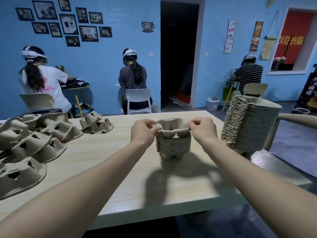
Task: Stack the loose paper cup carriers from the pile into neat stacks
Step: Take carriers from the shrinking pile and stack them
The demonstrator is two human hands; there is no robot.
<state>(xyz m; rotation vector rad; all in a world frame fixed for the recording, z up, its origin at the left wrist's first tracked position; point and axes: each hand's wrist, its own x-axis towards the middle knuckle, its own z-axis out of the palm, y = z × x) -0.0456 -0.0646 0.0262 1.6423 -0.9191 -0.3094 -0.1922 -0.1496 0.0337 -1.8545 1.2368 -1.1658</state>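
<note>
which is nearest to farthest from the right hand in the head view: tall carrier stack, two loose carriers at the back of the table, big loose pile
From the right hand:
1. Tall carrier stack, just to its right at the table's edge.
2. Two loose carriers, across the table at back left.
3. Big loose pile, far left side.
</note>
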